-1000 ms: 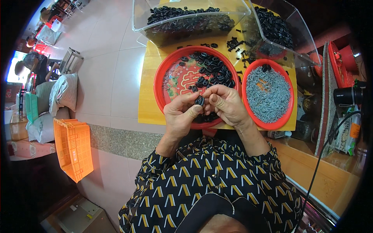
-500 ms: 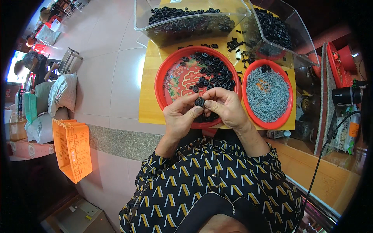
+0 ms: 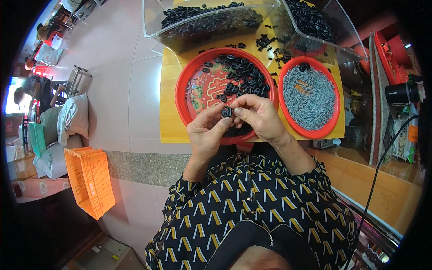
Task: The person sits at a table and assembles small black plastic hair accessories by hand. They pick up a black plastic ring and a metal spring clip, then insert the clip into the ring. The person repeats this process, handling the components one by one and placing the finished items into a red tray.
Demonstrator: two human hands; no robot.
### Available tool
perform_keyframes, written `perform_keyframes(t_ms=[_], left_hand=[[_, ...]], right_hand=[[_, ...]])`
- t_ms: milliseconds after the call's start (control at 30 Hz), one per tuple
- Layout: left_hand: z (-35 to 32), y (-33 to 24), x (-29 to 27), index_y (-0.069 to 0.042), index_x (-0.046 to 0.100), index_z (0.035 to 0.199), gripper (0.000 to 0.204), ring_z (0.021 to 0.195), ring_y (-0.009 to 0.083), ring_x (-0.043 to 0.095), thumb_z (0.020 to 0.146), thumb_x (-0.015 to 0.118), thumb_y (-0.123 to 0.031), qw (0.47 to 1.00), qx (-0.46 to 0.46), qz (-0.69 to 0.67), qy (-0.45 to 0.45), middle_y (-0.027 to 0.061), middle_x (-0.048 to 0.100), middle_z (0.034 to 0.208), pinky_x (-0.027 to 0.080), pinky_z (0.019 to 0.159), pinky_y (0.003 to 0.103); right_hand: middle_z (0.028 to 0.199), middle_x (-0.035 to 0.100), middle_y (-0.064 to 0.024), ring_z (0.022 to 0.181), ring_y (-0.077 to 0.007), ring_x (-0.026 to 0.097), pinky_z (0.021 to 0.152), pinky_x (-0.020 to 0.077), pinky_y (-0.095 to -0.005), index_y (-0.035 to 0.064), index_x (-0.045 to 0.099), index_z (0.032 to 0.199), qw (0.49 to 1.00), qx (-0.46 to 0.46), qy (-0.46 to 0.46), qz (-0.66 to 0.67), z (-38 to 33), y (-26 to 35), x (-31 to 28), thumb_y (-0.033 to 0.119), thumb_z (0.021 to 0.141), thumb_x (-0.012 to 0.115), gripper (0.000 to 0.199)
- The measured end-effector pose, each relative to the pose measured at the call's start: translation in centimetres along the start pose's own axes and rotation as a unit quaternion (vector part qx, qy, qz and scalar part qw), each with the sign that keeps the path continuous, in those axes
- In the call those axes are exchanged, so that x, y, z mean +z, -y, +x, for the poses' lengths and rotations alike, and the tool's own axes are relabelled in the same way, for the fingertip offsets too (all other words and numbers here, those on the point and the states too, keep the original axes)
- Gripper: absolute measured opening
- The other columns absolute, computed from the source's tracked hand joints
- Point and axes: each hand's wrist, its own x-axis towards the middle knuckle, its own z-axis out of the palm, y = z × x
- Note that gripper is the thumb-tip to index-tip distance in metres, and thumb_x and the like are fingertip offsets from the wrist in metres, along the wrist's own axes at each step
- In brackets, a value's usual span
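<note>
Over the near part of a round red tray [image 3: 181,85], my left hand [image 3: 206,130] pinches a small black oval plastic piece [image 3: 227,111] between thumb and fingertips. Its face, with openings in it, is turned up. Close on the piece's right side is my right hand [image 3: 262,120], thumb and fingers pressed together; whatever they may hold is too small to make out. Many similar black pieces [image 3: 245,76] lie heaped in the tray's right half. Beside it, a red oval tray [image 3: 333,121] is filled with small silvery screws [image 3: 310,101].
Two clear plastic bins [image 3: 202,29] [image 3: 310,27] of black parts stand at the table's far side. Loose black parts [image 3: 265,42] lie between them on the yellow table [image 3: 168,117]. An orange crate [image 3: 92,180] sits at left; a black cable [image 3: 375,171] hangs at right.
The black piece has turned so its face with openings shows more. My right fingertips have drawn slightly off it. The whole view has shifted a little.
</note>
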Motion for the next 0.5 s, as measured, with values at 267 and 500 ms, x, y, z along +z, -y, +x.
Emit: perform_keyframes(t_ms=[267,500], left_hand=[[0.0,-0.6,0.3,0.003,0.050,0.108,0.033,0.078,0.0169,0.060,0.076,0.057,0.008,0.999,0.008,0.020,0.035,0.0125,0.061,0.088,0.050,0.069,0.027],[0.7,-2.0,-1.4,0.002,0.052,0.106,0.031,0.077,0.0094,0.055,0.075,0.060,0.003,0.983,0.030,0.181,-0.012,0.0044,0.058,0.086,0.046,0.070,0.022]], right_hand=[[0.069,0.055,0.0006,0.059,-0.0047,0.050,0.052,0.0425,-0.0182,0.0004,0.056,0.083,1.000,0.018,0.000,-0.003,-0.1,0.7,0.4,0.006,0.079,0.057,0.007],[0.068,0.056,-0.0054,0.057,-0.0105,0.053,0.052,0.0441,-0.0211,-0.0011,0.055,0.081,0.996,-0.049,-0.069,0.012,1.0,5.9,-2.6,0.007,0.081,0.051,0.009]])
